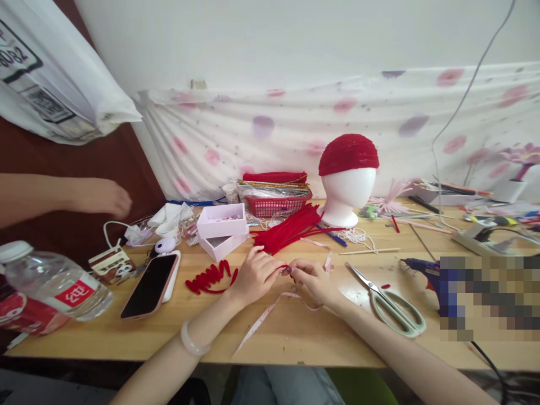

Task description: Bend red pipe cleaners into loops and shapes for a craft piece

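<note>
My left hand (258, 277) and my right hand (311, 279) meet over the middle of the table, fingertips pinched on a short red pipe cleaner (285, 268). Part of it is hidden by my fingers. Left of my left hand lies a zigzag-folded red pipe cleaner (211, 278). A bundle of straight red pipe cleaners (289, 229) rests just beyond my hands. Beneath them a pale measuring tape (264, 319) curls across the wood. To the right of my right hand are scissors (390, 304) with pale green handles, blades slightly apart.
A white foam head (346, 191) wearing a red cap (349, 154) stands behind. A blue glue gun (422, 267) lies at right, partly pixelated. At left are a phone (149, 286), a water bottle (54, 281) and another person's hand (101, 197). White boxes (221, 222) and a red basket (278, 205) sit behind.
</note>
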Available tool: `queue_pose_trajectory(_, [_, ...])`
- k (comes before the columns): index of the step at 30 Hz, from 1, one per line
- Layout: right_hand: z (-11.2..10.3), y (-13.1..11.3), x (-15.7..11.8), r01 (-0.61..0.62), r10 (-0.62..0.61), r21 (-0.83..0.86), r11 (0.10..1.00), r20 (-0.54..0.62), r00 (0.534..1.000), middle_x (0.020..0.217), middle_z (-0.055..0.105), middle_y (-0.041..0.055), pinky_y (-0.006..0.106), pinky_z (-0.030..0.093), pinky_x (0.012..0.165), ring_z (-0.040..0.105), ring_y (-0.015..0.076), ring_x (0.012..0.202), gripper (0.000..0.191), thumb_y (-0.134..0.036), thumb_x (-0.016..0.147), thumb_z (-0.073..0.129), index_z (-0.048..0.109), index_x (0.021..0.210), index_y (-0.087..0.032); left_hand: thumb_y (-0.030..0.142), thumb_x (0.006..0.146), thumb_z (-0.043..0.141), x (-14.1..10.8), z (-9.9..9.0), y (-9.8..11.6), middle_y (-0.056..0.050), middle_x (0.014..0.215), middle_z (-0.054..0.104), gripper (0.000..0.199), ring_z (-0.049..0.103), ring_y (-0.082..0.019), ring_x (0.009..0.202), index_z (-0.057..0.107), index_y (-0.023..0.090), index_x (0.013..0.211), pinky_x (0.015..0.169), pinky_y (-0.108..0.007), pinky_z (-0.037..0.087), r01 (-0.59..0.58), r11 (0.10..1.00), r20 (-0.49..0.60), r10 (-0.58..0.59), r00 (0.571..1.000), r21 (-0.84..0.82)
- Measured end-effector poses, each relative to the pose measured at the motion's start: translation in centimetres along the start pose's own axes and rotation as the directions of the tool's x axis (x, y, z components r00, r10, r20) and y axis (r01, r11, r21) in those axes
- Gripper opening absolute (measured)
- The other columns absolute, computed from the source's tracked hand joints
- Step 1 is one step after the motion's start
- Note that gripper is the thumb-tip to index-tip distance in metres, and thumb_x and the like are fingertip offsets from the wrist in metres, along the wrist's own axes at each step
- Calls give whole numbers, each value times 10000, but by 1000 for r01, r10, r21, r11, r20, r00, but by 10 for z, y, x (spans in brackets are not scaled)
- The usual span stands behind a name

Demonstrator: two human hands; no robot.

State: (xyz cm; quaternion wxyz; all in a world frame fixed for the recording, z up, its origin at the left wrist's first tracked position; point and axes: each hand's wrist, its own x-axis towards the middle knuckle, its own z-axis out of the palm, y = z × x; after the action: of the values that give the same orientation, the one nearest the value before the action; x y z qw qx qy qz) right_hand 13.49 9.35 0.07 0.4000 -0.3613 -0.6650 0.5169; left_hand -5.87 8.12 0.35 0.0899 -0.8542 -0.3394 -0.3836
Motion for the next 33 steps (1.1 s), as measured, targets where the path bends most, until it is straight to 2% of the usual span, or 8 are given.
queue_pose_trajectory(6, [3,5,4,-103,92,193,976,66,994,508,495,-22,273,344,546,433,132,503,199,-368,696,614,639,641,-178,113,930,463,-1,-2,0,-8,818,726,227,631,-156,780,665,209,966,972,-405,433,-26,1000,9,26,1000,-10])
queue_pose_trajectory(9, [5,5,4,-136,118,268,954,82,990,513,506,-17,279,334,537,388,121,482,153,-338,644,606,623,612,-189,140,931,478,0,-2,2,-10,829,722,201,631,-157,798,664,211,953,986,-414,423,-25,1000,-6,25,1000,-9])
queue_pose_trajectory(16, [0,4,4,-180,161,303,936,87,983,461,468,-31,269,311,552,432,136,528,87,-204,578,589,577,493,-196,160,932,480,0,1,7,-6,720,689,201,598,-153,706,646,197,825,965,-427,428,-37,999,-9,38,999,18])
queue_pose_trajectory(20, [1,8,6,-212,188,331,919,103,977,480,463,-24,261,316,557,451,143,572,99,-177,520,539,495,435,-201,146,927,495,-1,1,7,1,729,695,186,591,-148,701,658,202,857,985,-434,416,-69,997,3,69,998,19])
queue_pose_trajectory(24, [1,6,5,-326,270,354,877,199,942,501,470,-30,250,274,490,320,104,475,44,-238,535,534,507,531,-204,112,918,486,-1,0,8,0,786,713,223,606,-157,767,673,226,958,992,-439,412,-77,997,-7,77,997,3])
queue_pose_trajectory(27, [0,3,3,-394,308,352,849,277,910,499,431,-47,242,256,458,212,74,430,86,-278,551,516,495,590,-203,116,916,489,0,-1,11,3,791,719,221,607,-159,775,672,233,953,995,-440,411,-82,996,-49,81,996,-31])
queue_pose_trajectory(30, [0,5,2,-374,294,350,859,262,919,477,392,-59,236,261,459,200,76,427,82,-279,546,487,440,573,-217,156,906,507,3,-2,16,1,750,711,166,601,-159,736,657,219,869,984,-441,418,-53,997,-72,49,996,-63])
queue_pose_trajectory(33, [1,10,3,-301,249,318,899,196,949,479,442,-34,240,276,472,282,94,446,84,-261,552,487,424,518,-216,181,874,518,6,-3,21,3,659,665,154,580,-158,674,613,209,755,952,-432,441,-9,997,-65,4,998,-82])
